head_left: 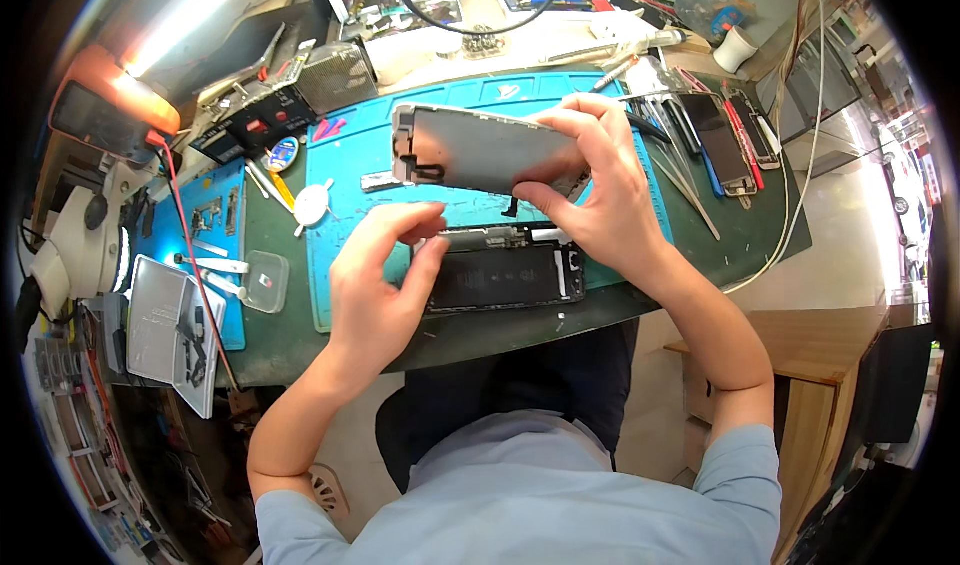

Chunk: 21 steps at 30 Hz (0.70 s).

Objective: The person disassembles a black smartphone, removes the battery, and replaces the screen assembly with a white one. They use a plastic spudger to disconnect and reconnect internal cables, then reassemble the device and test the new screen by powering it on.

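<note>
Screen (480, 145) is held above the blue mat (338, 180), its right end pinched between thumb and fingers of the right hand (612, 197). The phone body (495, 280) lies closer to the person, by the mat's front edge. The left hand (375, 275) is half spread, thumb apart from fingers, at the phone body's left end.

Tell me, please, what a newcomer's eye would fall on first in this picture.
Probably the shiny, rectangular, metal-backed phone panel, which the bare right hand holds up over the bright blue mat. Nearer the person lies the open, black, rectangular phone body, the bare left hand at its left end. The glaring white light bar at upper left likely draws the eye too.
</note>
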### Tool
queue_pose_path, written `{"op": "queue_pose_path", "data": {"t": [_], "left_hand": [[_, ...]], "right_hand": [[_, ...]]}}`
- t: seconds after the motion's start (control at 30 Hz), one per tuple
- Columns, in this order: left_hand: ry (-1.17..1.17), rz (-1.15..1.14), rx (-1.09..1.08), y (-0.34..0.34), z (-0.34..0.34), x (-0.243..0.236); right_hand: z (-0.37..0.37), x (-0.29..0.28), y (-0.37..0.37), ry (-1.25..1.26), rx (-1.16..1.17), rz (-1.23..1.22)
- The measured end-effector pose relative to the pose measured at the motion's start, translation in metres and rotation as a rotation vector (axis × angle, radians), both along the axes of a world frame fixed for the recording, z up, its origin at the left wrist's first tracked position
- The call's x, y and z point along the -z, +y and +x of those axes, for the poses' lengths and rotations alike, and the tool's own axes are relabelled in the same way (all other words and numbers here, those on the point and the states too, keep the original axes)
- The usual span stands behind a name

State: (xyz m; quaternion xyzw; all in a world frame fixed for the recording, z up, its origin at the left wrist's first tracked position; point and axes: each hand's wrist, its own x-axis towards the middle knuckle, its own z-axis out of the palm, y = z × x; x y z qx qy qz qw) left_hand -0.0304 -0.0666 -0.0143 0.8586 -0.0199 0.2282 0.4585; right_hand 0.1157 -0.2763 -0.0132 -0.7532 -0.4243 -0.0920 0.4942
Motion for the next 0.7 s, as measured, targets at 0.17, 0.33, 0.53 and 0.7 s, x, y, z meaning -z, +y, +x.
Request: {"op": "queue_pose_path", "data": {"t": [0.17, 0.33, 0.53, 0.7], "left_hand": [[-0.108, 0.342, 0.025, -0.013, -0.026, 0.01], [-0.097, 0.629, 0.052, -0.026, -0.025, -0.002], [-0.375, 0.508, -0.132, 0.001, 0.007, -0.013], [0.297, -0.391, 0.272, 0.035, 0.03, -0.016]], "right_hand": [[-0.006, 0.009, -0.006, -0.051, -0.112, -0.021], [-0.006, 0.012, -0.012, -0.137, -0.123, -0.06], [-0.003, 0.015, -0.01, -0.081, -0.064, -0.014], [0.005, 0.016, -0.006, -0.202, -0.092, -0.055]]}}
